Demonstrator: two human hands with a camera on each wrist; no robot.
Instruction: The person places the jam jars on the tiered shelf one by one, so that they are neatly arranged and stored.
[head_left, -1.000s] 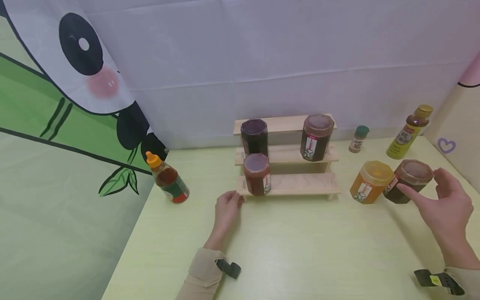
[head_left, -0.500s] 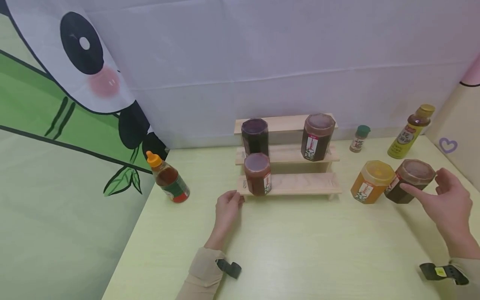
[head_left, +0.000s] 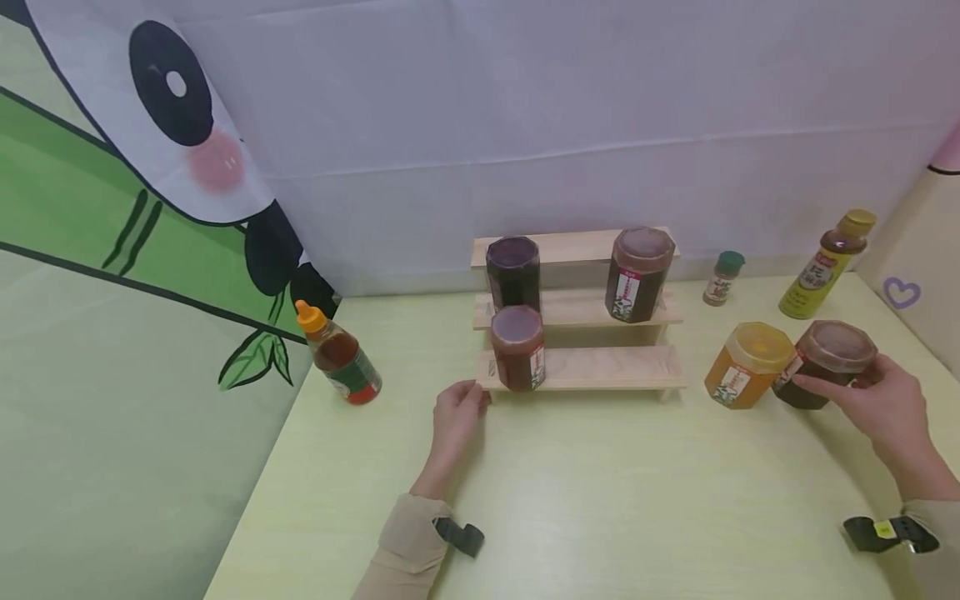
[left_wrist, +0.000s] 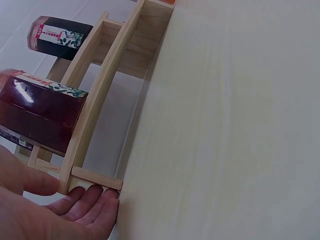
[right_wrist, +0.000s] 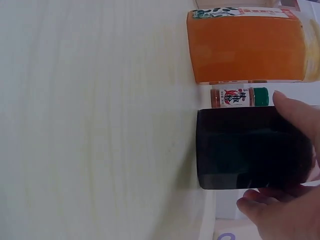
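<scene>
- Right hand (head_left: 888, 410) reaches further round the dark jar (head_left: 831, 354), right of frame; its grip seems firmer, though the far side is hidden.
- Left hand (head_left: 456, 417) grips the wooden rack (head_left: 607, 367), centre.

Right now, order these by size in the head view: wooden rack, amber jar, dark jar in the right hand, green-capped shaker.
Wooden rack
Amber jar and held dark jar: too alike to rank
Green-capped shaker
</scene>
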